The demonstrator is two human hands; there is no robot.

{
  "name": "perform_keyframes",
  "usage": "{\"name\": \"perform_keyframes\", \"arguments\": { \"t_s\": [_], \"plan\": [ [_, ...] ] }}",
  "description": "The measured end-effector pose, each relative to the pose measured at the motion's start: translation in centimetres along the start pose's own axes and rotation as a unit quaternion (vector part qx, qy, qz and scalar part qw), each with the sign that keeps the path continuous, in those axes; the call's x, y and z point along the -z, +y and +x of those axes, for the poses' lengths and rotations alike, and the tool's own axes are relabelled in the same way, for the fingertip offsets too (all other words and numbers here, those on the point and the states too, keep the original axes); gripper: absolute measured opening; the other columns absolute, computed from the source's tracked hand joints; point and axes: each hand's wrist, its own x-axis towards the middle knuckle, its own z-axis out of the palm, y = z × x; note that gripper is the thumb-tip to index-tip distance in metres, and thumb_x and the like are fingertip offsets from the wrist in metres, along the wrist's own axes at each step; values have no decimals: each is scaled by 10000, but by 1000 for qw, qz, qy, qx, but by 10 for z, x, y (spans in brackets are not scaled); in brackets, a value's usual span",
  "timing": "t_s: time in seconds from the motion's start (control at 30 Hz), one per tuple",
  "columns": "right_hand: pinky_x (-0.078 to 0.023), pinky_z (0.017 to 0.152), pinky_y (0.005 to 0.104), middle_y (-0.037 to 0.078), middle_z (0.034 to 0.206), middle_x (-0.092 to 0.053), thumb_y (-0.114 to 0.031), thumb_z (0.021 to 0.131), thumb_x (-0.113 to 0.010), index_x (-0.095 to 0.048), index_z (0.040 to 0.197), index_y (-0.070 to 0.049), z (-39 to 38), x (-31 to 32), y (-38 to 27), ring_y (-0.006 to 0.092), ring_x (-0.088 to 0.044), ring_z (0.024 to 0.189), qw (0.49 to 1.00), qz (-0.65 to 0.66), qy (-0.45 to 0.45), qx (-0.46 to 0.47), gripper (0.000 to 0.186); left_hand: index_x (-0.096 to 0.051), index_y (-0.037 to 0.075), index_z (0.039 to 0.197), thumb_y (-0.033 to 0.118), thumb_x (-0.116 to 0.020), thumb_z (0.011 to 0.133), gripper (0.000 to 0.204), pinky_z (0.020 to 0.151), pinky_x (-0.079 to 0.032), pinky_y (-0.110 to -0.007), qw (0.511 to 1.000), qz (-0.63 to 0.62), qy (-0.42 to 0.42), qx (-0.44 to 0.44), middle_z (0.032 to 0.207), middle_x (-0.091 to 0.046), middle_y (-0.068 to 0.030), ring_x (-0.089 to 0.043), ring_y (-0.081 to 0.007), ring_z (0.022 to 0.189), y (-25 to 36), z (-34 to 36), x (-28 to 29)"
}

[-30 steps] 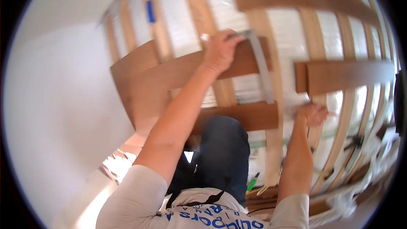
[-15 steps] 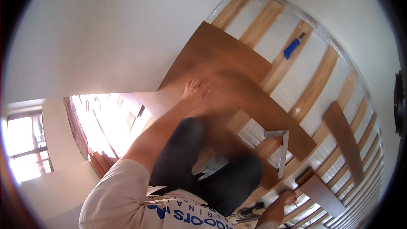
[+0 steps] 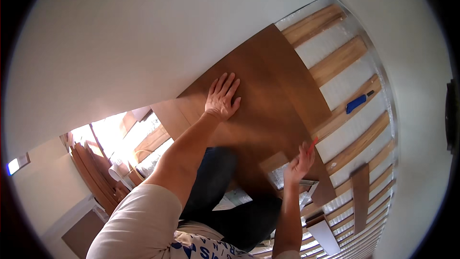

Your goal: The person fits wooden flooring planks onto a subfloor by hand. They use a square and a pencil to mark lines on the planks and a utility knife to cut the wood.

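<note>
My left hand lies flat with spread fingers on a brown wood floorboard panel. Raised over the right part of the panels, my right hand grips a slim red pencil, pointing up and away; its exact kind is slightly blurred. Just beneath that wrist is a metal square, partly hidden by the forearm. The panels lie over wooden battens. My knees are at the near edge of the panels.
A blue-handled tool with a dark tip lies on a batten at the right. Loose brown boards and a pale-faced piece rest on further battens. White walls bound the left and right. More planks are stacked at the lower left.
My right hand has come up from the loose pieces at lower right to above the panels, now with the red pencil. My left hand remains flat on the panel. The view has turned.
</note>
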Motion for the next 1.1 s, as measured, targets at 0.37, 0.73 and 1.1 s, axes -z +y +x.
{"name": "perform_keyframes", "arguments": {
  "t_s": [0.37,0.73,1.1],
  "plan": [
    [-310,1238,659,237,1669,-451,-327,1039,-632,-478,1552,-35,186,-166,-80,436,-411,1547,987,-144,-33,58,610,-560,143,1569,319,-703,917,690,1306,-289,-522,999,-30,8,18,1710,-437,-84,-374,-318,1590,-13,3,5],
    [-330,1216,650,249,1621,-501,-291,1028,-652,-457,1552,-5,203,-174,-125,453,-484,1488,983,-78,67,152,628,-593,150,1541,326,-703,923,652,1310,-289,-501,999,-48,5,19,1693,-463,-53,-375,-280,1592,-13,-3,8],
    [-318,1233,647,240,1605,-527,-260,991,-669,-471,1525,-16,218,-171,-160,449,-507,1474,984,-33,75,158,620,-593,119,1526,292,-696,903,655,1290,-297,-539,999,-51,15,12,1670,-481,-99,-382,-333,1582,-19,-7,9]
  ]
}}
